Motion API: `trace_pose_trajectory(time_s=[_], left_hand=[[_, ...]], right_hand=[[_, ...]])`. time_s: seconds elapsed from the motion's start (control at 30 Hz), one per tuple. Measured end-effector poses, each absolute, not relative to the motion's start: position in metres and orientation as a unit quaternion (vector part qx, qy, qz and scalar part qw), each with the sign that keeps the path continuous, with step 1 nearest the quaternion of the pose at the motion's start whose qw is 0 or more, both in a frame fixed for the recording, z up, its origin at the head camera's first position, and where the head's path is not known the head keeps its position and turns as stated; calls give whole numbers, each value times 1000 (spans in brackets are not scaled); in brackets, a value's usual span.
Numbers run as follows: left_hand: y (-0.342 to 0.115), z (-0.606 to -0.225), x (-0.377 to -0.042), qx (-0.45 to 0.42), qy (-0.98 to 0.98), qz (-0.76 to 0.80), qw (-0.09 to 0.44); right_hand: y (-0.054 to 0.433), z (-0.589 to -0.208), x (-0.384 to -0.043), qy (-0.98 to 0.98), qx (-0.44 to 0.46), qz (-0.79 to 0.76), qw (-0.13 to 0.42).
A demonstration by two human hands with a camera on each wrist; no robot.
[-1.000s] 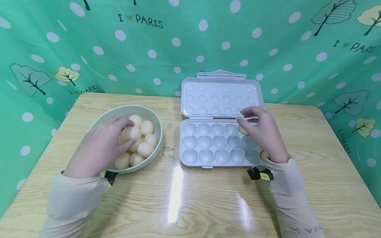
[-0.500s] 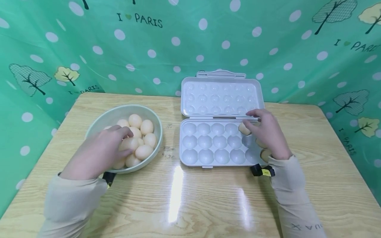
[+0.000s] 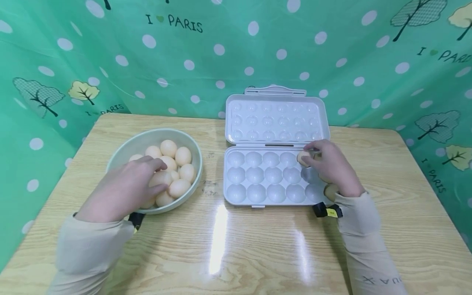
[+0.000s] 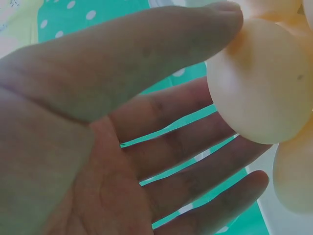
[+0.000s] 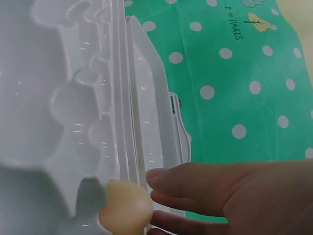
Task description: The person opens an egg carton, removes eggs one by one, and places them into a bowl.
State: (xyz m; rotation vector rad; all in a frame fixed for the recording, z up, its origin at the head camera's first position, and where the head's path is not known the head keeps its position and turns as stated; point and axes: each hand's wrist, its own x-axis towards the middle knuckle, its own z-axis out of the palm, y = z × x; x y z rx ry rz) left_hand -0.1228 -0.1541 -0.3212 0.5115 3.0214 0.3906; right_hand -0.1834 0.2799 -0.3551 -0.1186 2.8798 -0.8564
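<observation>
In the head view, a pale green bowl (image 3: 121,149) with several eggs stands on the left. My left hand (image 3: 129,180) reaches into it, thumb and fingers about an egg (image 4: 261,81); the left wrist view shows the thumb on its upper side and fingers behind. A white plastic egg carton (image 3: 245,184) lies with its lid raised at centre right. My right hand (image 3: 333,166) pinches an egg (image 3: 303,157) in the back row, thumb on its near side. In the right wrist view that egg (image 5: 126,208) sits low among the hollows, fingertips at its side.
The carton's lid (image 3: 276,119) leans back near a green dotted cloth (image 3: 206,61) that surrounds the table. Another egg (image 3: 331,191) lies in the right-hand column, partly behind my wrist. The wooden table (image 3: 265,246) extends in front, with glare streaks.
My left hand sank a little deeper into the bowl and eggs there shifted. My right hand drew back off the back-row egg, then came down with thumb and fingertips on it.
</observation>
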Motion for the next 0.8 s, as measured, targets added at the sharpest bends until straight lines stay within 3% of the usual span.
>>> trace_pose_trajectory(time_s=[0.17,0.8], left_hand=[[-154,-320,-123,166,977,130,23],[-143,-315,-123,184,972,145,-22]], right_hand=[[278,-360,-186,961,-55,-259,85],[277,-367,-185,970,-70,-232,32]])
